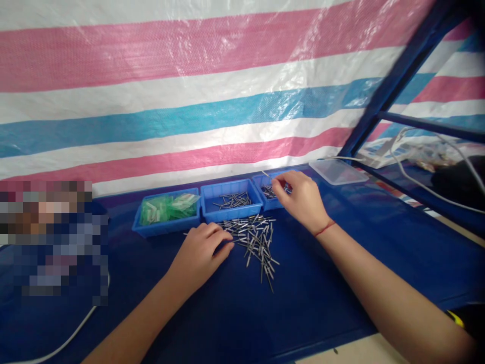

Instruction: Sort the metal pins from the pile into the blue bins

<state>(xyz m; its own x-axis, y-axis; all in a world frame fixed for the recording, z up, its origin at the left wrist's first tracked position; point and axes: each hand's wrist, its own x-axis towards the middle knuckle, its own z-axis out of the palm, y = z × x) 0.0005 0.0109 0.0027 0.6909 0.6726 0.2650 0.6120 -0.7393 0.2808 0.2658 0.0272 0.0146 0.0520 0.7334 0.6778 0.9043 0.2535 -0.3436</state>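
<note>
A loose pile of silvery blind rivets (259,240) lies on the dark blue table top, in front of the middle bin. My left hand (202,247) rests at the left edge of this pile, fingers loosely bent and thumb apart; its fingertips are by the rivets, and I see nothing held. Over the right blue bin (273,203) is my right hand (301,194), with thumb and fingers pinched together. A slim pale piece, seemingly a rivet (265,173), sticks out at its fingertips. More rivets lie in that bin, partly hidden by the hand. The middle blue bin (231,210) also holds rivets.
The left blue bin (166,227) contains green plastic packets (166,208). A clear plastic lid or tray (338,172) lies at the back right, near a dark blue metal frame (394,76). A white cable (76,333) runs along the left. Striped sheeting (189,116) hangs behind.
</note>
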